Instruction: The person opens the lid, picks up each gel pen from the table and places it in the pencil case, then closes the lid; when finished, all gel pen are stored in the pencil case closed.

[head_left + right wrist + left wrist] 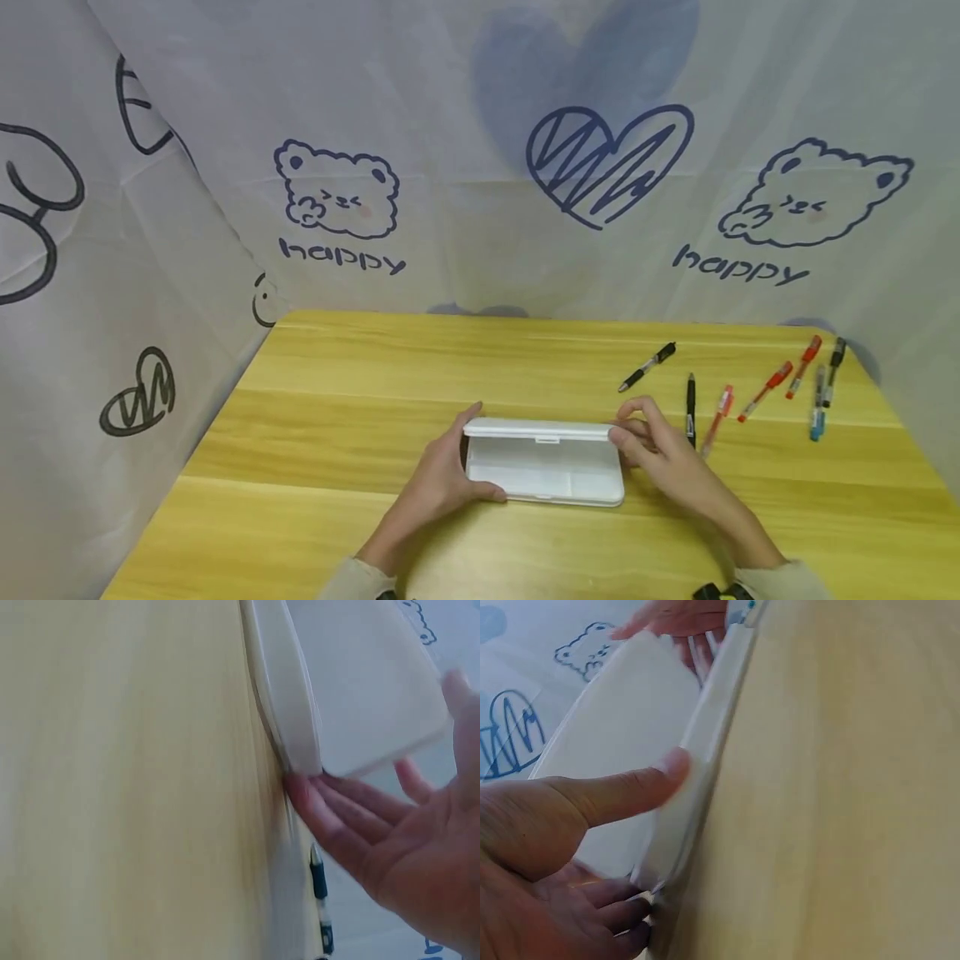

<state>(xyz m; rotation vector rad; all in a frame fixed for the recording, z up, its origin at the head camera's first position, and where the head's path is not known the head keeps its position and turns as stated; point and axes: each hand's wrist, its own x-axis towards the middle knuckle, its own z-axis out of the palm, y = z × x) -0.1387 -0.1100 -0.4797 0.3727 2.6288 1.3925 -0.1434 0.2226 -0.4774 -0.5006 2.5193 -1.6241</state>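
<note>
A white pencil case (525, 481) lies on the table with its hinged lid (536, 427) raised partway. Inside, a low divider shows towards the right, and no pens are visible in it. My left hand (442, 479) grips the left end, thumb along the front edge and fingers behind. At the right end, my right hand (660, 450) has its thumb at the lid's corner. In the right wrist view, fingertips (300, 791) of that hand meet the lower end of the case, while another finger is partly hidden behind the lid.
Right of the case lie two black pens (648, 367) (691, 408) and a pink-red pen (718, 419). Farther right are red pens (766, 392) (804, 367), a black pen (834, 372) and a blue pen (818, 408). A white cloth with drawings (465, 233) hangs behind the table.
</note>
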